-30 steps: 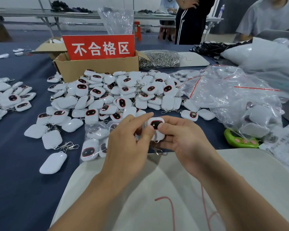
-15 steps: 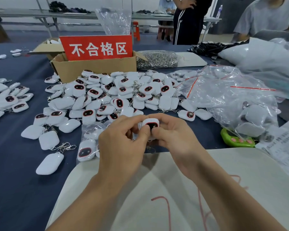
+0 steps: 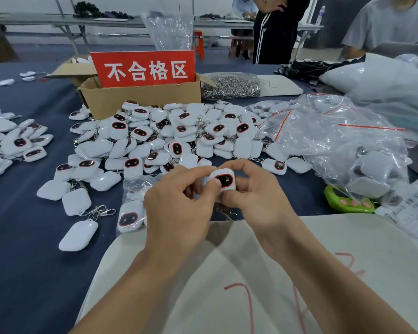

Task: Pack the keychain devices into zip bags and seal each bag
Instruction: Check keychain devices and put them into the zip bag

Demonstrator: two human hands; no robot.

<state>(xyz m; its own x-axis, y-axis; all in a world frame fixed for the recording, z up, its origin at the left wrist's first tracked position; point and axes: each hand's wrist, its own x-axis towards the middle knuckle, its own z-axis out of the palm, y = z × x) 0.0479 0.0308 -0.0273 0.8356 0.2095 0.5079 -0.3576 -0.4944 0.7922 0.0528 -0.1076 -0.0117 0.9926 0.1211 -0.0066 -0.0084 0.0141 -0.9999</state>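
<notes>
Both the left hand (image 3: 179, 203) and the right hand (image 3: 256, 196) pinch the same keychain device (image 3: 223, 181), held above the tabletop (image 3: 22, 249) just before the loose pile (image 3: 179, 131). Screen faces the camera; its oval runs roughly left-right, chain (image 3: 224, 212) hanging below. Whether a zip bag wraps it: cannot tell. Advice: tuck chain inside, press zip end to end.

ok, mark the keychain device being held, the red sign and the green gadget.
keychain device (image 3: 223, 180), head view, on its dark oval face.
red sign (image 3: 144, 68), head view, middle of the panel, among the white characters.
green gadget (image 3: 348, 209), head view, green casing just below the pink buttons.
</notes>
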